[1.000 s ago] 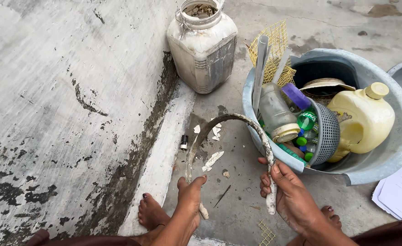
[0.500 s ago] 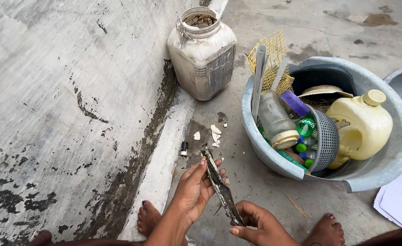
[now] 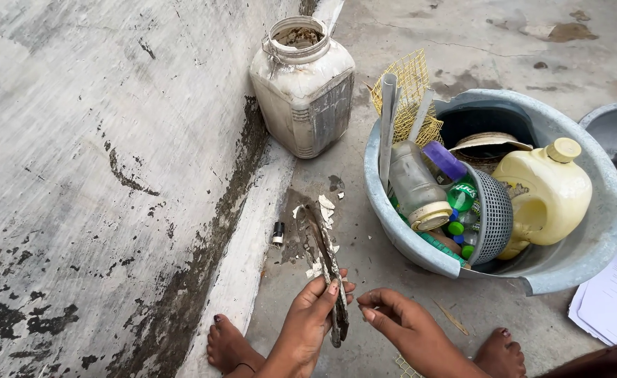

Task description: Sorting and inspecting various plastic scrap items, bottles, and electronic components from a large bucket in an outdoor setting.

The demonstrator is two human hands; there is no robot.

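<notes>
Strip (image 3: pixel 326 266) of flaking, bent metal stands near-centre, clenched in the left hand (image 3: pixel 313 318) — right hand (image 3: pixel 399 318) beside it, fingers pinched on nothing; grey tub (image 3: pixel 392 210) right holds bottles, jug, basket.

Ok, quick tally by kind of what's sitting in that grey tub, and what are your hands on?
In the grey tub:
Yellow jug: 1
Clear bottle with cream lid: 1
Grey mesh basket: 1
Yellow mesh sheet: 1
Grey pipe pieces: 2
Total: 6
The left hand holds the folded dirty strip; the right hand is beside it, pinched and empty.
</notes>
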